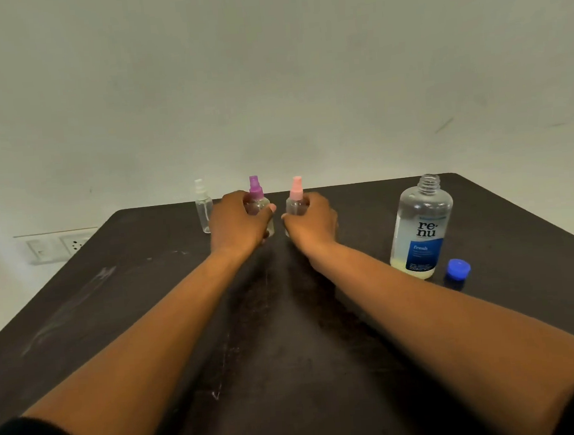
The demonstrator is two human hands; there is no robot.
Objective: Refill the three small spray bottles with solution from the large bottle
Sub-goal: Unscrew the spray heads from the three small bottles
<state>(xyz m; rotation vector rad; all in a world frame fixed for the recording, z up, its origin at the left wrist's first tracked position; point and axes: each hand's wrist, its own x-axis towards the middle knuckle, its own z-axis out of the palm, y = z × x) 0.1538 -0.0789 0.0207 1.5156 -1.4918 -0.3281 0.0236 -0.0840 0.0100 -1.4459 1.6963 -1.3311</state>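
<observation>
Three small clear spray bottles stand in a row near the far edge of the dark table (149, 314). My left hand (239, 222) is wrapped around the purple-topped bottle (255, 189). The pink-topped bottle (296, 191) is held upright by my right hand (311, 220). To the left stands the white-topped bottle (203, 206), untouched. The large clear solution bottle (420, 227) with a blue label stands uncapped at the right, partly filled. Its blue cap (458, 269) lies on the table just right of its base.
A pale wall rises right behind the table's far edge. A white socket plate (56, 247) is on the wall at the left, below table height. The table's right corner slopes away past the large bottle.
</observation>
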